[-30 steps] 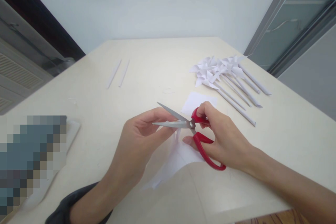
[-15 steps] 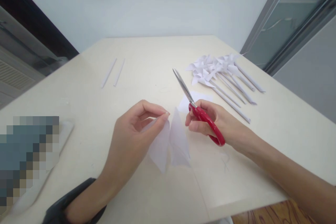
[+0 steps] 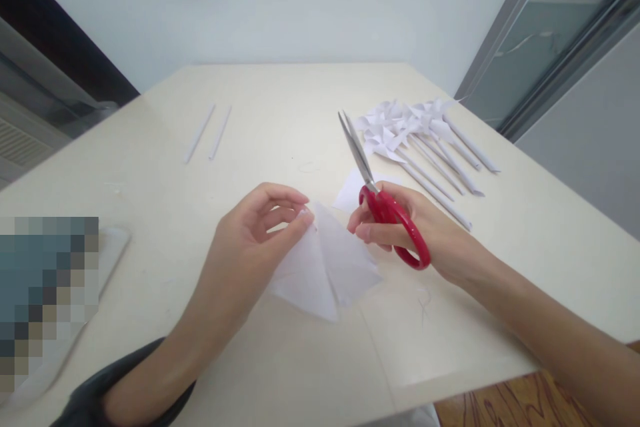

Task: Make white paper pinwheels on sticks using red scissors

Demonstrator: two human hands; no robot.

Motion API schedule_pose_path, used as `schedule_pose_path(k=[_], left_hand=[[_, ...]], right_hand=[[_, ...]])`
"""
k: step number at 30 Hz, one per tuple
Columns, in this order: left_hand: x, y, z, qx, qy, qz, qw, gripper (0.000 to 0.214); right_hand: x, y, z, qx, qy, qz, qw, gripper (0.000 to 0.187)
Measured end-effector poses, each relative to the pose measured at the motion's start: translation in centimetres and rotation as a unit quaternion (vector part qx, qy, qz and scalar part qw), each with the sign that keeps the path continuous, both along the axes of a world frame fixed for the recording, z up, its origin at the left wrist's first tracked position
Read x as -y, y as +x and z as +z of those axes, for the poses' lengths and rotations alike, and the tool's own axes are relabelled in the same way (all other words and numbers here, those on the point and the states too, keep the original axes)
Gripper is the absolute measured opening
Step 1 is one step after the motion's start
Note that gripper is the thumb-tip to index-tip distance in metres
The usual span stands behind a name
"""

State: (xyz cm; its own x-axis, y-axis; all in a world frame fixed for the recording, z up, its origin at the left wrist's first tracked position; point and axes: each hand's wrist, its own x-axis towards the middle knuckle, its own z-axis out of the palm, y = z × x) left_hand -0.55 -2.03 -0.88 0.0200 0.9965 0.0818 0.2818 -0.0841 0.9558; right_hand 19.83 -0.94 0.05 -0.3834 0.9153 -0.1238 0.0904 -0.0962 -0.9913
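Note:
My left hand (image 3: 265, 227) pinches a thin white sheet of paper (image 3: 313, 273) between thumb and fingertips. A slit splits the sheet into flaps that hang down over the table. In my right hand (image 3: 400, 213) are red-handled scissors (image 3: 385, 203), their blades slightly apart and pointing up and away from the paper. The right fingertips are close to the sheet's right flap; whether they touch it I cannot tell. Beneath the scissors, another white paper piece (image 3: 350, 190) lies flat, partly covered by the right hand.
Several white paper pinwheels (image 3: 387, 137) with rolled paper sticks (image 3: 435, 183) are heaped at the right. Two rolled paper sticks (image 3: 200, 133) lie at the back left. A pixelated object (image 3: 45, 300) sits at the left edge. Thread-like scraps (image 3: 424, 303) lie near the front.
The sheet has turned and its flaps now spread wider to the right. The scissors have tilted more upright, and the view has shifted slightly.

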Motion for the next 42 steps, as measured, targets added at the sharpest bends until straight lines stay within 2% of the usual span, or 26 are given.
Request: schedule_pose_path(k=[3, 6, 9, 10, 12, 14, 16, 18, 23, 26, 30, 32, 34, 37, 40, 42], left_hand=[[-0.4, -0.5, -0.6, 0.020, 0.000, 0.034, 0.999, 0.015], [-0.6, -0.7, -0.7, 0.019, 0.025, 0.040, 0.999, 0.013], [-0.3, -0.4, 0.0, -0.052, 0.109, 0.025, 0.992, 0.012], [-0.1, -0.2, 0.3, -0.102, 0.162, 0.028, 0.981, 0.014], [0.4, 0.2, 0.9, -0.223, 0.275, 0.028, 0.935, 0.019], [0.9, 0.6, 1.1, -0.315, 0.336, -0.011, 0.887, 0.022], [1.3, 0.9, 0.8, -0.360, 0.351, -0.073, 0.861, 0.023], [1.4, 1.3, 0.2, -0.385, 0.345, -0.112, 0.848, 0.020], [1.4, 1.8, -0.6, -0.374, 0.341, -0.094, 0.857, 0.008], [1.4, 1.9, -0.4, -0.341, 0.289, -0.093, 0.890, 0.008], [1.2, 1.4, 0.3, -0.231, 0.130, -0.103, 0.959, 0.007], [0.9, 1.0, 0.4, -0.151, 0.056, -0.116, 0.980, 0.008], [0.6, 0.7, 0.3, -0.074, 0.002, -0.135, 0.988, 0.007], [0.3, 0.7, 0.0, 0.010, -0.055, -0.159, 0.986, 0.007], [0.4, 0.9, -0.3, 0.047, -0.082, -0.169, 0.981, 0.007], [0.7, 1.1, -0.2, 0.043, -0.073, -0.166, 0.982, 0.006]], right_hand=[[-0.3, 0.6, 0.3, 0.008, -0.003, 0.013, 1.000, 0.019], [-0.4, 0.9, 0.3, 0.030, -0.001, 0.003, 1.000, 0.023], [-0.3, 0.8, 0.0, 0.047, 0.004, -0.008, 0.999, 0.024], [-0.3, 0.7, -0.1, 0.048, 0.004, -0.008, 0.999, 0.024], [-0.2, 0.5, -0.5, 0.039, -0.002, -0.005, 0.999, 0.026], [-0.2, 0.3, -0.8, 0.027, -0.015, 0.003, 1.000, 0.027], [-0.1, 0.2, -1.1, 0.017, -0.026, 0.011, 0.999, 0.026], [0.0, 0.0, -1.1, 0.012, -0.030, 0.013, 0.999, 0.024], [0.6, -0.3, -1.0, 0.013, -0.019, 0.005, 1.000, 0.021], [0.8, -0.5, -0.8, 0.008, -0.012, -0.003, 1.000, 0.021], [0.7, -0.3, -0.3, -0.023, -0.012, 0.009, 1.000, 0.020], [0.5, -0.1, 0.0, -0.036, -0.005, 0.019, 0.999, 0.019], [0.4, 0.1, 0.1, -0.043, 0.006, 0.021, 0.999, 0.022], [0.4, -0.1, 0.2, -0.056, 0.027, 0.020, 0.998, 0.026], [0.5, -0.4, 0.1, -0.083, 0.041, 0.024, 0.995, 0.029], [0.7, -0.7, 0.0, -0.095, 0.051, 0.021, 0.994, 0.031]])
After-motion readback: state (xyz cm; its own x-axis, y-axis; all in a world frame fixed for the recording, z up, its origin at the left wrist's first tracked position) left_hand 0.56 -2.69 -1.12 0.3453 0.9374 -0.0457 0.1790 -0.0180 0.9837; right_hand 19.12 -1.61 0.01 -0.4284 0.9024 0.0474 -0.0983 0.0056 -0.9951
